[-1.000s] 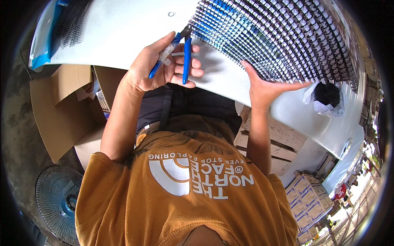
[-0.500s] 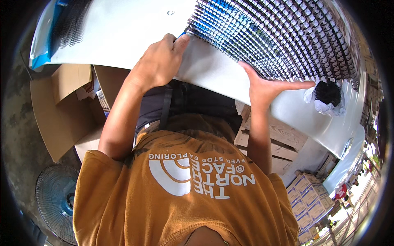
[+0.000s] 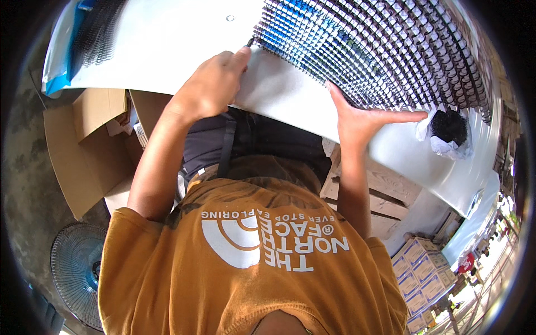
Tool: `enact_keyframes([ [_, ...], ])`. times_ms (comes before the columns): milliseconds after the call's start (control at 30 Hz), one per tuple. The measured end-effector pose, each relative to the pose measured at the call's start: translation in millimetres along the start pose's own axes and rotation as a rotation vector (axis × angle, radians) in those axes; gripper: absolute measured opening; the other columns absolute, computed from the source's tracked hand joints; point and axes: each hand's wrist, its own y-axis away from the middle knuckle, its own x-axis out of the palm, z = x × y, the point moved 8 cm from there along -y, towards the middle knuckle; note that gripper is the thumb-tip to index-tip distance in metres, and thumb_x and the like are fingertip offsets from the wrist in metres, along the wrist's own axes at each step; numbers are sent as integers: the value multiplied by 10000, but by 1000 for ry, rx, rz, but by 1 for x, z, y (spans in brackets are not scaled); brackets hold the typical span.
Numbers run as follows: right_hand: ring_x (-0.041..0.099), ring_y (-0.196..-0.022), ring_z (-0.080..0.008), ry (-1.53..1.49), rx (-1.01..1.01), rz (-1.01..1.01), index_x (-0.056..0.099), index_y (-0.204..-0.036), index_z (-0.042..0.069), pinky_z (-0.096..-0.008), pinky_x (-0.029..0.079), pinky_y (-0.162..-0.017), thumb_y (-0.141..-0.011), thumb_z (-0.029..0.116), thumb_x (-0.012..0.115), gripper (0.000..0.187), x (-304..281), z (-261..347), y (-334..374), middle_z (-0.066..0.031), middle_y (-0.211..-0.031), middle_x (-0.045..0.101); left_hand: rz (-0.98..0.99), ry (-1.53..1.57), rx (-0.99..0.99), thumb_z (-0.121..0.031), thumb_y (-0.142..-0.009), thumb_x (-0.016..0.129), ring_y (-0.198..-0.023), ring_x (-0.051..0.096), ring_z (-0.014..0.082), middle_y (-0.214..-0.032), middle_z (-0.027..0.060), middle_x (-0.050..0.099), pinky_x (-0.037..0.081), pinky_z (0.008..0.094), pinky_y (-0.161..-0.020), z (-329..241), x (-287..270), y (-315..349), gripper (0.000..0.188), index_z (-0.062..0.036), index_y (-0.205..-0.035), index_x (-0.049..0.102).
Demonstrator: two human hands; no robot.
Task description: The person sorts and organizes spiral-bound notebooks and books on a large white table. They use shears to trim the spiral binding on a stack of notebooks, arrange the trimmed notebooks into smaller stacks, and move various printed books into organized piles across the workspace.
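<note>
A wide black mesh of rows of small loops [image 3: 357,61] lies over the far right of the white table [image 3: 296,84], with blue and white showing through it. My right hand [image 3: 357,120] is open along its near edge, thumb and forefinger spread wide and touching or almost touching the edge. At the mesh's left corner my left hand [image 3: 212,86] is closed, thumb pressed against the fingers. A small dark tip pokes out past that thumb toward the corner; the rest of what it holds is hidden.
Black pieces in a white plastic bag [image 3: 449,128] sit at the table's right. More black loops [image 3: 100,30] lie far left beside blue tape [image 3: 60,81]. Below stand an open cardboard box [image 3: 84,162], a fan [image 3: 75,268], a wooden pallet [image 3: 379,190] and stacked cartons [image 3: 424,273].
My left hand has shifted slightly left and down from the mesh's corner. A bit of blue by its thumb no longer shows; a dark tip does. My right hand stays put.
</note>
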Motion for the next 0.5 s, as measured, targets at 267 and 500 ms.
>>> enact_keyframes([
  [267,86,-1330,-438,-129,209,87,-280,-1322,-51,-506,35,-1106,-462,177,911,1486,2,-10,6,-345,-1400,-49,389,855,-282,-468,-965,244,-902,639,265,-963,200,611,549,417,-694,-3,25,13,609,50,-1149,505],
  [500,43,-1339,-406,-95,236,112,-307,-1301,-68,-453,-6,-1114,-506,113,894,1452,3,-9,10,-336,-1395,-106,492,1180,-275,-458,-968,256,-774,628,243,-854,157,593,559,377,-641,8,32,11,591,54,-1146,489],
])
